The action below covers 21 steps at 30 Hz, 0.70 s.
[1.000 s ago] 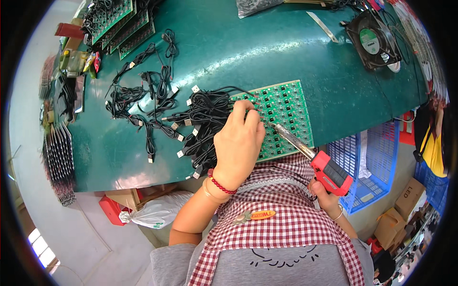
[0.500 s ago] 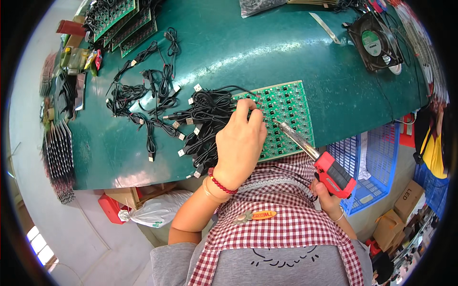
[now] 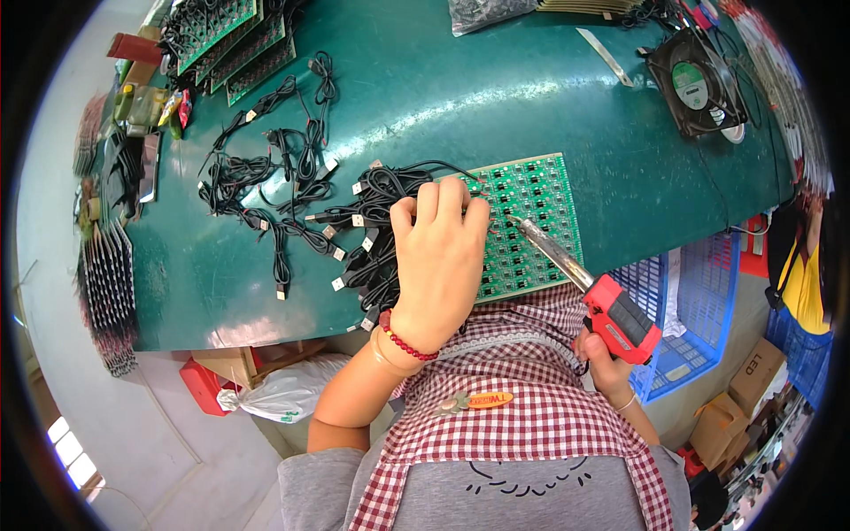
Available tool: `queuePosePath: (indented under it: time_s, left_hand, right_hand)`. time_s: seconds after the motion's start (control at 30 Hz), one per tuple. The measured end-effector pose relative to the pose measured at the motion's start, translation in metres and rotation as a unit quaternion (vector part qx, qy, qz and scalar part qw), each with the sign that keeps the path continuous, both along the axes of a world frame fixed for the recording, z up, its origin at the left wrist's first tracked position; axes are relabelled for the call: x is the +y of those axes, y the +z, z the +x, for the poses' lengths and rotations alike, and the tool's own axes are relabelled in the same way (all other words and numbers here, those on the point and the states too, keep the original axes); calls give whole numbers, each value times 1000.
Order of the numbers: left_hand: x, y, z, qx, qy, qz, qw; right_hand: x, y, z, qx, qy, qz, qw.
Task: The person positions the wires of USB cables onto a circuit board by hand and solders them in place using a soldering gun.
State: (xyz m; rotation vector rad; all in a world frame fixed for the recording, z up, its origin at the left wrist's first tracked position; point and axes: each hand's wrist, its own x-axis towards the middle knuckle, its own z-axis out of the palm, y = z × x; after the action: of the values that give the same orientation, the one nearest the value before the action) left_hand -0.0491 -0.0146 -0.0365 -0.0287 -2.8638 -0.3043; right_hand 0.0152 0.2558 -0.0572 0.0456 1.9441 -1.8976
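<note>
Green circuit board panel (image 3: 531, 226) under both hands, soldering step in progress by the look of it. Left hand (image 3: 440, 261) lies knuckles-up on the panel's left part, fingers curled together and pressing down; whether they pinch a wire end underneath I cannot tell. Right hand (image 3: 611, 367) is clamped round the red handle of a soldering iron (image 3: 580, 274), its metal tip angled up-left, touching the board just right of the left fingertips. Next move likely calls for a steady tip on one small pad and the left hand keeping the board from sliding.

Panel is a grid of small repeated units with black components, lying flat at the near edge of the green-topped table (image 3: 443, 97). Bundle of black cables with white and metal plugs (image 3: 354, 230) touches its left side. Farther out: more green panels (image 3: 226, 40) top left, black fan (image 3: 695, 84) top right, blue crate (image 3: 686, 310) below the table edge.
</note>
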Motion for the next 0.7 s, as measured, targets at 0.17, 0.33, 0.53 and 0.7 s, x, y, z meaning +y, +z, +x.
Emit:
queuePosePath:
  time_s: [0.17,0.33,0.53,0.7]
  left_hand:
    - [4,2,2,-33,-5,15,999]
    - [3,-10,-3,-11,-16,34,999]
    - [4,-9,-4,-9,-4,40,999]
    - [4,-9,-5,-7,-13,46,999]
  right_hand:
    - [-2,-4,1,0,-7,15,1000]
    - [-7,-7,-2,79,53,41,995]
    - [-1,-15,1,99,77,76,989]
    - [-4,-2,-2,50,29,33,998]
